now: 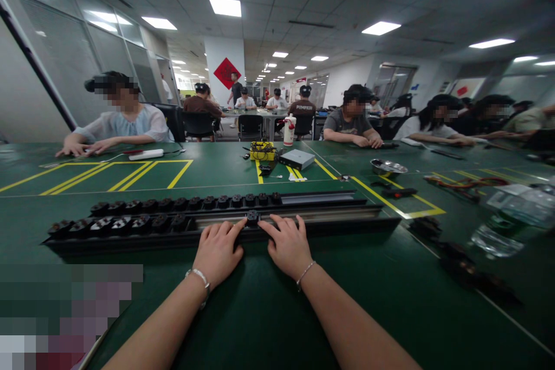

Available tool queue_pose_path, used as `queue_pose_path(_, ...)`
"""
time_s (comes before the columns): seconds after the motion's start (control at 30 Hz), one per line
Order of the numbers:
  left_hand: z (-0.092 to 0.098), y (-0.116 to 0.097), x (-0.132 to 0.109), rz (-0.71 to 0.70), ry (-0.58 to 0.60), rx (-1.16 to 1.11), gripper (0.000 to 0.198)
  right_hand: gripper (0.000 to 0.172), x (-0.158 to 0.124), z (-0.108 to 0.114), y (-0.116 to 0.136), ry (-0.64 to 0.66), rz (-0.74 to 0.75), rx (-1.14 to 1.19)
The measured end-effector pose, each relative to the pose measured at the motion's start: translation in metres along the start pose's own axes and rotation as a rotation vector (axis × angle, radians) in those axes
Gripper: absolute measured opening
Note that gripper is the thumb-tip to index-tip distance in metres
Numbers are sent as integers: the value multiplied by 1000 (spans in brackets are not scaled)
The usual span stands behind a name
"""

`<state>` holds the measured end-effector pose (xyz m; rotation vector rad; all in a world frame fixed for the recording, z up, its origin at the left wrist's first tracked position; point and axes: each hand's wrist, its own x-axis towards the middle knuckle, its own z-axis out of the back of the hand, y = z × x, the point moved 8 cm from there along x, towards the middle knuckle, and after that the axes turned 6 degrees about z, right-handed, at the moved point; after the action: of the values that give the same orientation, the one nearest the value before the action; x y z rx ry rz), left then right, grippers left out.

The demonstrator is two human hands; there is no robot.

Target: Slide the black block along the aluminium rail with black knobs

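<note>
A small black socket-like block (252, 217) sits in the front black rail (338, 225), between my two index fingertips. My left hand (220, 248) lies palm down over the rail's front edge, its fingers stretched out and its index finger at the block's left side. From the right, my right hand (289, 245) reaches in with spread fingers, its index fingertip at or beside the block. To the left, several similar dark blocks (160, 222) line the same rail. Behind it, a second rail (318, 199) carries a longer row of them. Fine contact at the fingertips is hard to make out.
On the green table (208, 169) stand a yellow box with black cables (262, 151), a grey box (297, 159), a metal bowl (388, 167) and a plastic bottle (498, 228). Dark parts (468, 266) lie at right. Co-workers sit across the table.
</note>
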<state>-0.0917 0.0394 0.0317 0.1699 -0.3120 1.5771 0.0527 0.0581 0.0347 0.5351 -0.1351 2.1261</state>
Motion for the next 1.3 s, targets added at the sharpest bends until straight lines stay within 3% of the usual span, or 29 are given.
queue_pose_path(1.3, -1, 0, -1, -24, -3, 17, 59, 41, 1, 1, -1, -25, -14, 23)
